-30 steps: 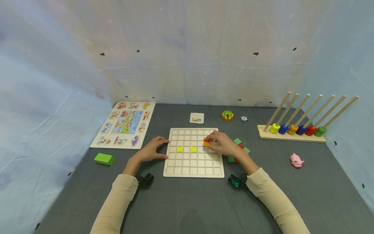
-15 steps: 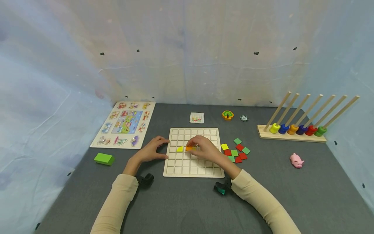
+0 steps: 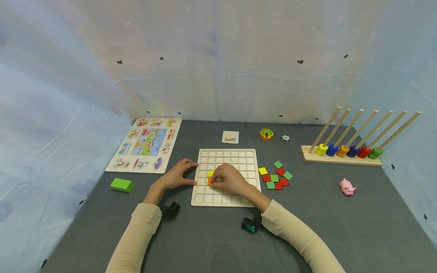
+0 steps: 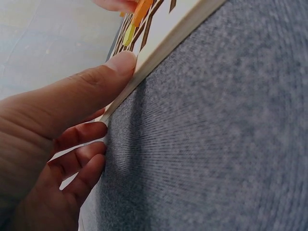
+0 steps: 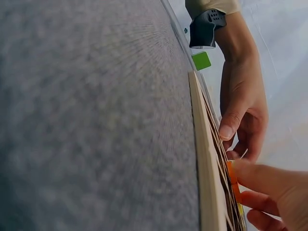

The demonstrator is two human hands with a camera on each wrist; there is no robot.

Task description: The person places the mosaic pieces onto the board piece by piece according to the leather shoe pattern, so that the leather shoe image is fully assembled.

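Head view: my right hand (image 3: 228, 180) pinches the orange tile (image 3: 209, 182) over the board (image 3: 250, 157); it may sit crooked if the board slips from my left hand (image 3: 177, 175), fingers pressed flat on its edge

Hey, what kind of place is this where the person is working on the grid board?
Probably a staged recording booth or play-test setup, not a home: pale sheeting walls in a grey felt tabletop, and toys are laid out around the grid board, such as a peg puzzle and a ring stacker.
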